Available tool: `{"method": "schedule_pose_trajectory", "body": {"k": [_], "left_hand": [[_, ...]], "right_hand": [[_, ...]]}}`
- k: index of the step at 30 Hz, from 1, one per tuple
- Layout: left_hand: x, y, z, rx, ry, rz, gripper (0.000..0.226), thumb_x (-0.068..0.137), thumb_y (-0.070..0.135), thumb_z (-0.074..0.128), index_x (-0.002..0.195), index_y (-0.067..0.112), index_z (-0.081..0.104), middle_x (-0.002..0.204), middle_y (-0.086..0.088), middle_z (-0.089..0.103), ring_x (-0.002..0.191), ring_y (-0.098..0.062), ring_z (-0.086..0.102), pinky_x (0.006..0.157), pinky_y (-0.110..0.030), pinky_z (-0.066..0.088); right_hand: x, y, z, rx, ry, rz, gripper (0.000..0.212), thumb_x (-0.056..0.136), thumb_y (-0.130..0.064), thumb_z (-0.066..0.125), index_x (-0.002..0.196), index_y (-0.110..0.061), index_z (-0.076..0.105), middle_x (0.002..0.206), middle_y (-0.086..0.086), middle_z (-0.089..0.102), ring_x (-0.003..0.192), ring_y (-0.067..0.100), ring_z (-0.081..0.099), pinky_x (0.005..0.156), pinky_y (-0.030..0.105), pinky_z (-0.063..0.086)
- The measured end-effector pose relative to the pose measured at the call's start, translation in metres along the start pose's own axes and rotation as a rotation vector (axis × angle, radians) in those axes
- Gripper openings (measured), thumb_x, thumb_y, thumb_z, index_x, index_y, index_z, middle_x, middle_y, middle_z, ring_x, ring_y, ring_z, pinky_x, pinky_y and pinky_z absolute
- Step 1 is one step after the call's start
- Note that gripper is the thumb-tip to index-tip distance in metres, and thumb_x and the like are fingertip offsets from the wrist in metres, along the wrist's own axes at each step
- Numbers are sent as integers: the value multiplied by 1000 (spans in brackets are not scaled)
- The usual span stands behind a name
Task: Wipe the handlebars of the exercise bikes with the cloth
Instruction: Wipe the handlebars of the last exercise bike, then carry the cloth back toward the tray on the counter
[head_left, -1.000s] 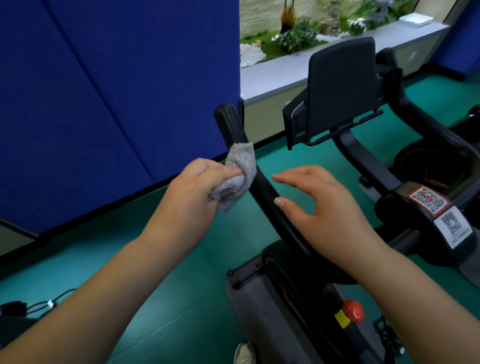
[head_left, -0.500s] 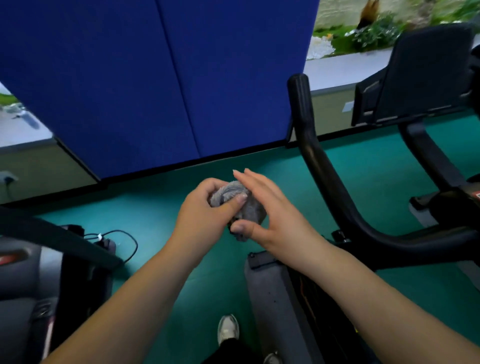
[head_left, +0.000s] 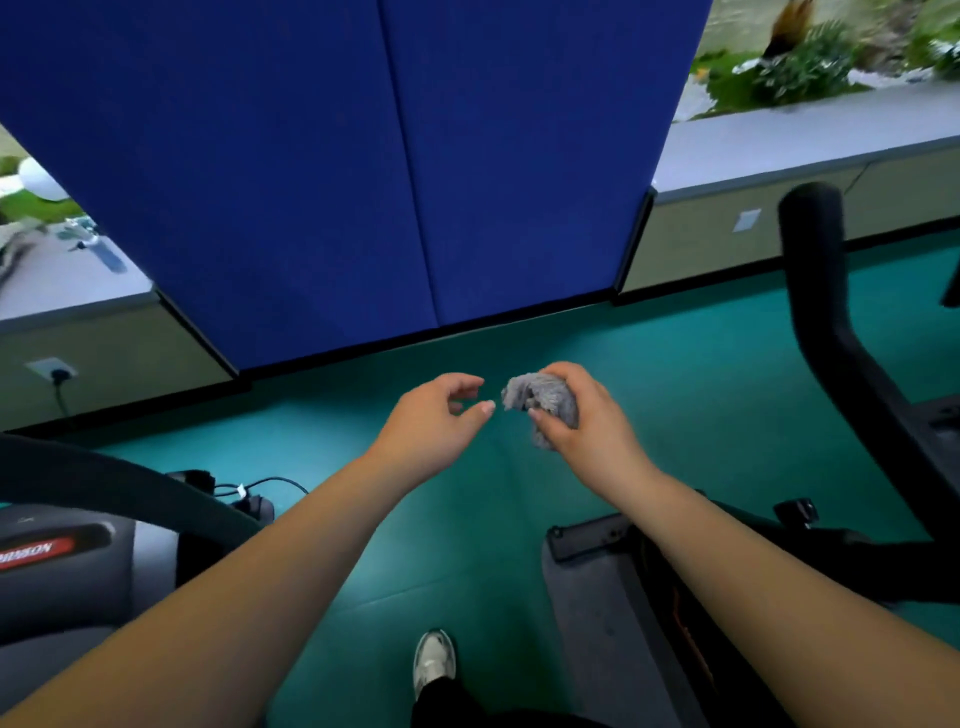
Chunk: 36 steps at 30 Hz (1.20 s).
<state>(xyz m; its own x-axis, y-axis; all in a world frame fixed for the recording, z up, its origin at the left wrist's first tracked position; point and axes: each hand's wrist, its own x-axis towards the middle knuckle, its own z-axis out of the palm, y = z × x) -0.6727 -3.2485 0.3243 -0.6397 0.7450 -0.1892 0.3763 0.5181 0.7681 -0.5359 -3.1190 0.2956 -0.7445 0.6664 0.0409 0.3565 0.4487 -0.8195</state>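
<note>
Cloth (head_left: 543, 402) sits bunched in our right hand (head_left: 582, 423), fingers curled round it, ready for wiping; our left hand (head_left: 436, 421) hangs loosely open, holding nothing.

You see a grey cloth (head_left: 543, 400), black handlebar (head_left: 815, 291), teal floor (head_left: 675, 374), plain blue panels (head_left: 337, 156), and a white shoe (head_left: 434, 660).
</note>
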Motion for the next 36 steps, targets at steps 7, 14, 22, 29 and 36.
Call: {"method": "schedule_pose_trajectory", "body": {"k": [7, 14, 22, 29, 36], "left_hand": [[70, -67, -55, 731, -79, 192, 53, 93, 46, 44, 141, 25, 36, 147, 2, 39, 135, -20, 33, 110, -38, 29], [135, -81, -62, 878, -169, 219, 55, 96, 48, 35, 145, 25, 28, 153, 0, 29, 141, -21, 22, 116, -43, 16], [236, -59, -52, 964, -232, 267, 54, 99, 45, 29, 147, 23, 24, 154, -2, 27, 142, -23, 20, 116, -43, 12], [317, -17, -33, 976, -303, 352, 54, 99, 45, 27, 148, 23, 20, 155, -2, 24, 142, -23, 18, 117, -43, 10], [397, 34, 9, 987, -378, 501, 54, 99, 44, 28, 148, 23, 21, 155, -1, 24, 142, -23, 19, 117, -43, 10]], "right_hand": [[64, -14, 41, -108, -22, 137, 32, 93, -19, 55, 123, -29, 52, 110, 7, 37, 72, 13, 51, 65, 15, 39], [126, -7, 40, -168, 63, 257, 28, 89, -35, 61, 116, -27, 56, 111, 4, 37, 70, 9, 50, 70, 27, 45], [229, 27, 29, -263, 132, 400, 28, 89, -46, 55, 107, -25, 58, 109, 4, 39, 70, 21, 52, 72, 27, 42], [285, 65, 0, -231, 189, 558, 26, 90, -42, 52, 107, -23, 60, 115, 7, 44, 69, 21, 55, 72, 27, 40], [316, 98, -48, -99, 326, 660, 23, 89, -39, 58, 107, -24, 59, 108, 4, 41, 58, 13, 57, 62, 30, 51]]}}
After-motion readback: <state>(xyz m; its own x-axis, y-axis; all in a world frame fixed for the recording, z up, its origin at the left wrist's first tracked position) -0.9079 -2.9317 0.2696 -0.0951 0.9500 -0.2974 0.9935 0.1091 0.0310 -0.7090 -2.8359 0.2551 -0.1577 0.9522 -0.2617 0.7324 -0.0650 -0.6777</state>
